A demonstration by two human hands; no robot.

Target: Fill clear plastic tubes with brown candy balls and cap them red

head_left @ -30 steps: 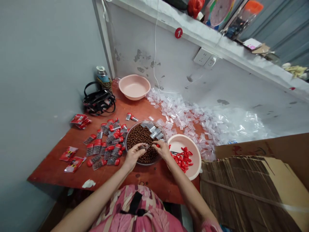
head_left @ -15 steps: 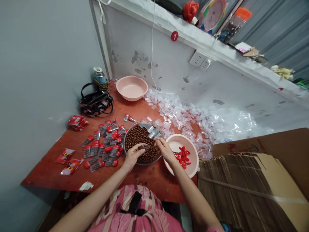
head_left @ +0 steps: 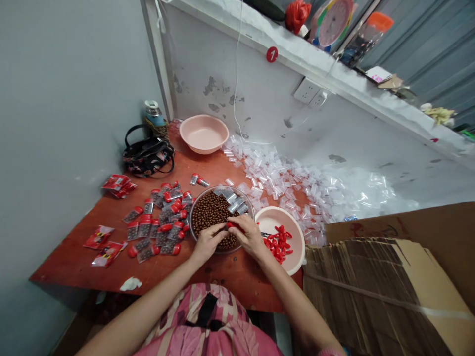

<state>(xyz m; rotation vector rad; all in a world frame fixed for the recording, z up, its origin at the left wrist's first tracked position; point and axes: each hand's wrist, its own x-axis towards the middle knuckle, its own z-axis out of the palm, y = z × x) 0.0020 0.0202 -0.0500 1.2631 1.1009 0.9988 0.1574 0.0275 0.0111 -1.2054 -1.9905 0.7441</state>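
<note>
Over the front of a round bowl (head_left: pixel 190 218) of brown balls (head_left: pixel 210 210), my two hands meet. My right hand (head_left: pixel 251 237) pinches a small red cap (head_left: pixel 230 225). My left hand (head_left: pixel 207 243) is closed on a small clear container, now almost fully hidden by the fingers. Several empty clear containers (head_left: pixel 235 203) lie on the balls at the bowl's back right. To the right, a pale pink basin (head_left: pixel 299 252) holds loose red caps (head_left: pixel 279 243). Filled containers with red caps (head_left: pixel 172 212) are heaped left of the bowl.
Clear empty containers (head_left: pixel 282 178) spread along the wall. Another pink basin (head_left: pixel 204 134) stands at the back, beside a black handbag (head_left: pixel 148 157) and a flask (head_left: pixel 154 112). Red packets (head_left: pixel 107 253) lie at the left. Stacked cardboard (head_left: pixel 356 282) borders the right side.
My right hand has moved slightly left to meet my left hand, and a red cap now shows in its fingers. The container in my left hand has become mostly covered.
</note>
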